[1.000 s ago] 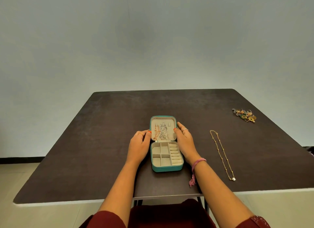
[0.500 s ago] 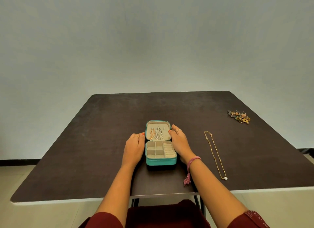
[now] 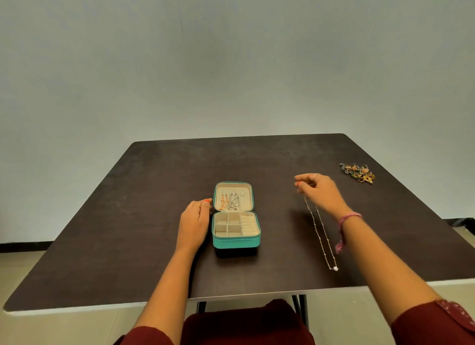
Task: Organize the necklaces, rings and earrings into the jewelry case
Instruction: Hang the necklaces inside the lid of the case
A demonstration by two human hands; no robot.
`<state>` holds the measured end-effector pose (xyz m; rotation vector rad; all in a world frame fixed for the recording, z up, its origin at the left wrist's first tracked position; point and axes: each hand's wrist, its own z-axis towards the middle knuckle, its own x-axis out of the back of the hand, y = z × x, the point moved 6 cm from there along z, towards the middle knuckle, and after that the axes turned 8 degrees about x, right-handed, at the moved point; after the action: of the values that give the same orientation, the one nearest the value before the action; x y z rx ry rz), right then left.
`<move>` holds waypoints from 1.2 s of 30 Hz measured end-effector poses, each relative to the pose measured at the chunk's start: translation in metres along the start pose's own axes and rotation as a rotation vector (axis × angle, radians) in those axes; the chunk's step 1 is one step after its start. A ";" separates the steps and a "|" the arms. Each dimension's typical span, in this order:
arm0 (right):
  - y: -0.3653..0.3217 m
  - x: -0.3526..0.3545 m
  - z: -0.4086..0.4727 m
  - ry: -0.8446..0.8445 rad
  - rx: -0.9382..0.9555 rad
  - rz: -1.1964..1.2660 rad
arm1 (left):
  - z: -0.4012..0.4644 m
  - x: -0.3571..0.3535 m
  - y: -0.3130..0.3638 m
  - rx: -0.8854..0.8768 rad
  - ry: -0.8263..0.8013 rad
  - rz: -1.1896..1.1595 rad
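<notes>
Necklace (image 3: 321, 231) right of the jewelry case (image 3: 235, 229); right hand (image 3: 320, 190) hovering loose-fingered, grip empty, left hand (image 3: 194, 221) relaxed beside case. Careless lift could tangle the chain.

Head-worn view, forward and down, table (image 3: 154, 216) near

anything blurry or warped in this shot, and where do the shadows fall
Head view: the right hand over the gold necklace is slightly motion-blurred; the left hand and teal jewelry case look sharp. The wide lens bows the table edges. Light is soft; the case casts a faint shadow toward the near edge.
</notes>
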<state>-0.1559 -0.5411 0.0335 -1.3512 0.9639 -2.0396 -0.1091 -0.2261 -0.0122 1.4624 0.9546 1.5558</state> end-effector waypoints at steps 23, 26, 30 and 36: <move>0.047 0.014 0.013 -0.189 -0.119 -0.406 | 0.004 0.001 -0.006 0.059 0.039 -0.100; 0.052 0.007 0.019 -0.195 -0.168 -0.472 | 0.002 0.001 -0.005 0.054 0.032 -0.112; 0.060 -0.003 0.021 -0.229 -0.149 -0.598 | 0.000 0.001 -0.004 0.057 0.024 -0.113; 0.047 0.008 0.003 -0.049 -0.073 -0.411 | -0.001 0.006 -0.006 0.049 0.062 -0.145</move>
<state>-0.1545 -0.5769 0.0017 -1.7470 0.7945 -2.2685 -0.1101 -0.2181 -0.0151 1.3529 1.1170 1.4888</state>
